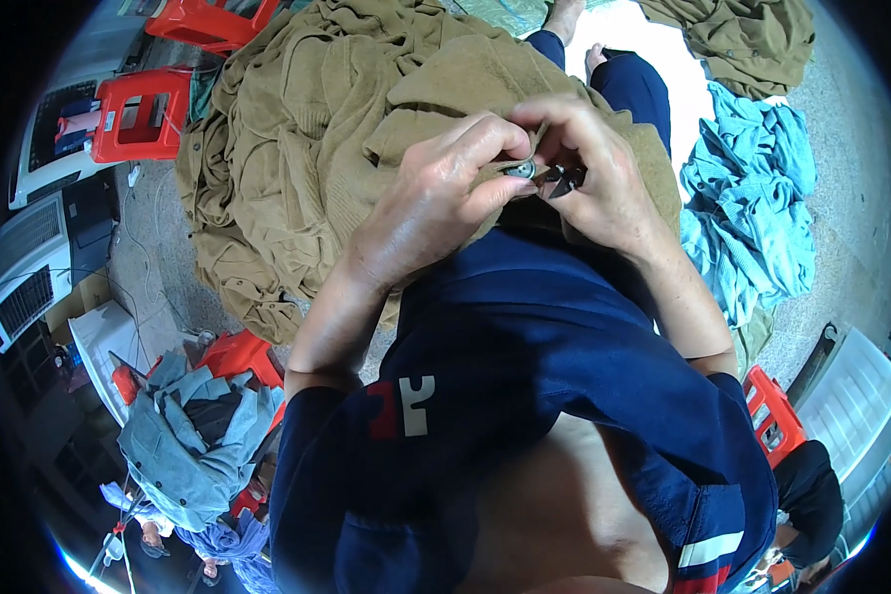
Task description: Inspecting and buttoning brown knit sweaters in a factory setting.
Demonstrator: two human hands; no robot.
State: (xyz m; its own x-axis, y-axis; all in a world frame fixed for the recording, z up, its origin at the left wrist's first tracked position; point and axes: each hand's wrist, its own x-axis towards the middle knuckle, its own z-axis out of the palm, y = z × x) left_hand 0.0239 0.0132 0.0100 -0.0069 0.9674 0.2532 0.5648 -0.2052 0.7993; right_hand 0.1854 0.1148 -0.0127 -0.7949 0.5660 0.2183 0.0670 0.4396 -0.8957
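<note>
Brown ribbed cloth [312, 129] lay heaped beyond the left hand [445, 186], whose fingers pinched a fold by a round, silvery button [523, 169]; the right hand [602, 166] curled its fingers around a small, dark metallic tool [567, 180].

Bare left hand [445, 183] pinches olive-brown ribbed cloth [307, 139] at a round, silvery button [521, 170]. Bare right hand [599, 168] holds a small dark metal tool [564, 180], possibly snips. Crumpled turquoise cloth heap [747, 198] to the right; red plastic stool [109, 129] upper left.
</note>
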